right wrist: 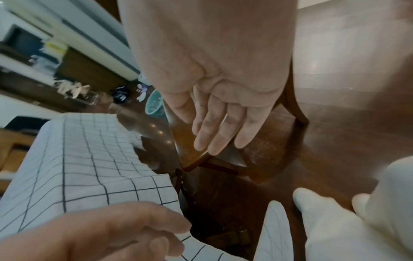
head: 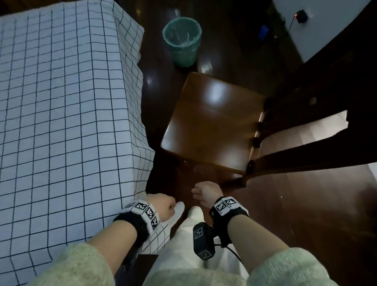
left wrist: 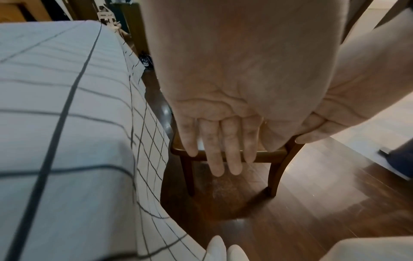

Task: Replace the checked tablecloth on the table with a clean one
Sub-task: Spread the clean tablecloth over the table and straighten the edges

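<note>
The white tablecloth with thin dark checks point(head: 48, 106) covers the table on my left, and its side hangs down over the near right edge point(left wrist: 147, 159) point(right wrist: 89, 167). My left hand point(head: 165, 207) hangs just beside that hanging corner. Its fingers point(left wrist: 223, 141) are straight, point at the floor and hold nothing; in the right wrist view the same hand point(right wrist: 123, 229) lies against the cloth's edge. My right hand point(head: 203, 191) is a little further right, fingers point(right wrist: 219, 127) straight and empty, in front of the chair. No other cloth is in view.
A brown wooden chair point(head: 212, 122) stands right of the table, its seat facing me point(right wrist: 187, 150). A green waste bin point(head: 181, 40) stands on the dark wooden floor beyond it. My feet in white socks point(head: 195, 212) are between table and chair. A white surface with a black device point(head: 302, 16) is at the far right.
</note>
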